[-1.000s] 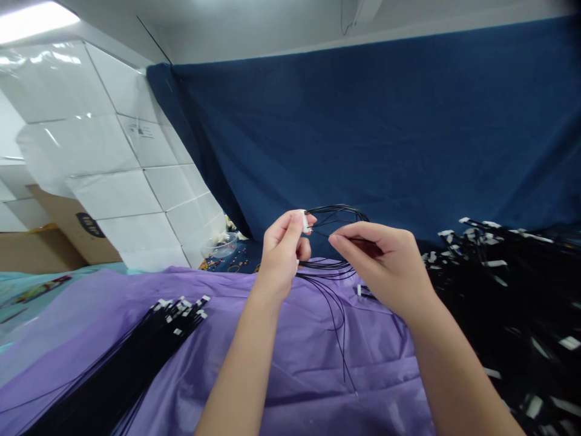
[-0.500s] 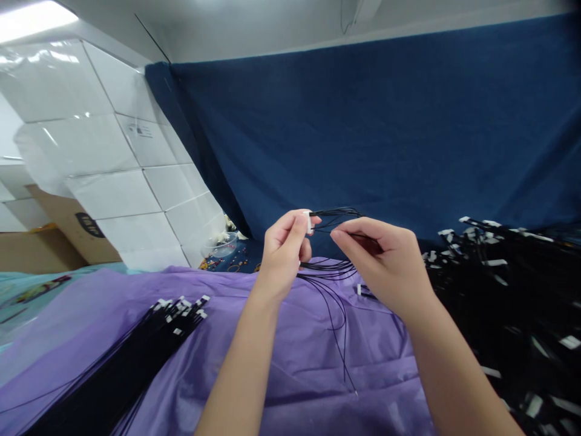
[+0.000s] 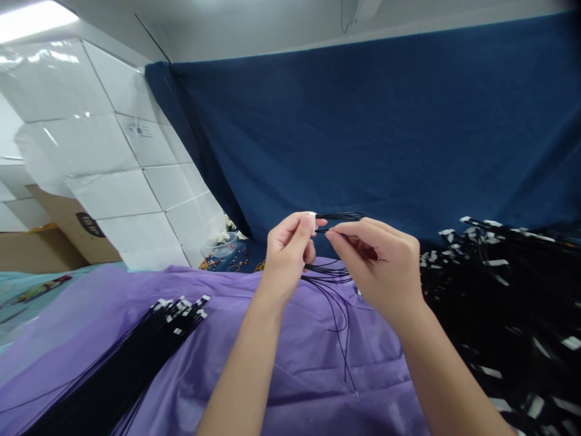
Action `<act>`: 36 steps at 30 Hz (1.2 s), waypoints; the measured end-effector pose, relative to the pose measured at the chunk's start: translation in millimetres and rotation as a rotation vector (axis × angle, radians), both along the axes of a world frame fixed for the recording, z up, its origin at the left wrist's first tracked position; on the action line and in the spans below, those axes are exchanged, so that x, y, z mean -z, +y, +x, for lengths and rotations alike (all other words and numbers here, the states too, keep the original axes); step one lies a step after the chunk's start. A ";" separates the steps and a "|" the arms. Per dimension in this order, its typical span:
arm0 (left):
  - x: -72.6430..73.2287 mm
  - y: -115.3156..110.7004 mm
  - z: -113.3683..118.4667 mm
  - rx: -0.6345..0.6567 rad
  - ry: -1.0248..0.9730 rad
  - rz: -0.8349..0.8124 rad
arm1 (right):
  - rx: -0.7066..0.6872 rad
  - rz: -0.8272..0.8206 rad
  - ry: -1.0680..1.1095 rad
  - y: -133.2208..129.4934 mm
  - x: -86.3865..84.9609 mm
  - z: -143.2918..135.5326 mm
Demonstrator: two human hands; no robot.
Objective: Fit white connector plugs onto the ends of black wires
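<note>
Pinched between thumb and fingers of my left hand (image 3: 290,248) is a small white connector (image 3: 313,223). Several thin black wires (image 3: 338,215) run from it toward my right hand (image 3: 374,254). The right thumb and forefinger are pressed together on a black wire close to the connector's lower part; whether its end sits inside the connector I cannot tell. Below the left palm, more loose black wires (image 3: 327,275) fan out, and a few dangle down over the purple cloth (image 3: 308,339). My right hand hides part of the wires.
A bundle of black cables with white connectors (image 3: 177,312) lies at left on the purple cloth. A large heap of similar cables (image 3: 490,303) fills the right side. Behind are a blue curtain (image 3: 363,133), stacked white boxes (image 3: 109,151) and a clear plastic bowl (image 3: 220,245).
My right hand has shifted slightly left, bringing its fingertips closer to the white connector. The left hand with the connector has moved a little to the right.
</note>
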State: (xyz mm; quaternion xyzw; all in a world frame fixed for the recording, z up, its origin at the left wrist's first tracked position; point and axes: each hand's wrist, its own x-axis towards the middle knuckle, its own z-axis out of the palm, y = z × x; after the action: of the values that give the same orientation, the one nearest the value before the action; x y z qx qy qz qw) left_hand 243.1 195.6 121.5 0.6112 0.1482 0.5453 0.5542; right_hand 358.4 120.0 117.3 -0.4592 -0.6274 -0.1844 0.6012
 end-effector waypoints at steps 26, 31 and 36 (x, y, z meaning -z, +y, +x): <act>3.9 -13.8 12.1 0.027 -0.135 -0.082 | 0.048 0.134 -0.037 -4.0 -2.2 -5.0; 1.9 -17.1 13.0 0.050 -0.158 -0.132 | 0.039 0.140 -0.047 -5.1 -1.4 -5.9; 0.6 -19.2 14.8 0.070 -0.183 -0.180 | 0.028 0.134 -0.040 -4.2 -1.0 -6.4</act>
State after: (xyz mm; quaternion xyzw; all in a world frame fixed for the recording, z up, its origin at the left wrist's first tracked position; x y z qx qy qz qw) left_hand 257.8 176.4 120.9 0.5115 0.1242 0.5635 0.6367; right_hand 352.0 115.9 118.3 -0.4232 -0.6189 -0.2434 0.6154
